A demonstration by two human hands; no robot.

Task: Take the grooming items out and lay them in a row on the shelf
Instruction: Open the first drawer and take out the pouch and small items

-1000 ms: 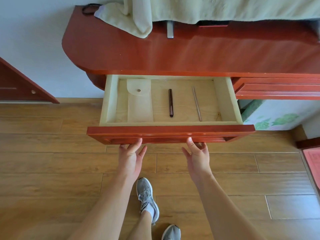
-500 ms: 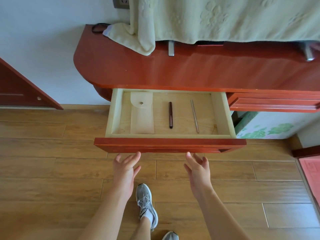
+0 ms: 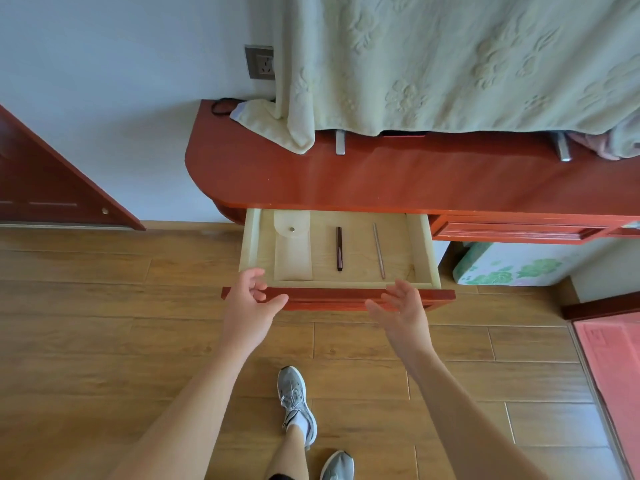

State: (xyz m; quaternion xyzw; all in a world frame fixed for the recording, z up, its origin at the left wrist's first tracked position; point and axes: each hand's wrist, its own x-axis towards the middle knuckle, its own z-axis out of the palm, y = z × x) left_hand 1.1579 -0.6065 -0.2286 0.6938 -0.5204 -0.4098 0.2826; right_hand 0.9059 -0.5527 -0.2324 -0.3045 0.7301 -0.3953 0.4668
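Both hands have let go of the drawer front and lifted: the left hand [image 3: 247,306] now hovers over the near left corner of the open pale wooden drawer [image 3: 421,251], and the right hand [image 3: 403,313] sits at its front rail. Each grip is released, fingers loosely spread, holding nothing.

The grooming items all lie in the drawer, well apart: a translucent cream plastic pouch with a snap [image 3: 292,254] at the left, a slim dark brown stick [image 3: 339,249] in the middle and a thin rose-metal rod [image 3: 379,251] at the right. None is yet on the glossy red-brown wooden shelf [image 3: 415,178] above.

The left hand is nearest the pouch, so that is likely first. Pinch it by an edge, since it lies flat. The thin rod will probably need a fingertip roll to lift. Set each parallel on the shelf's bare front strip, short of the pale green embossed towel [image 3: 450,64].
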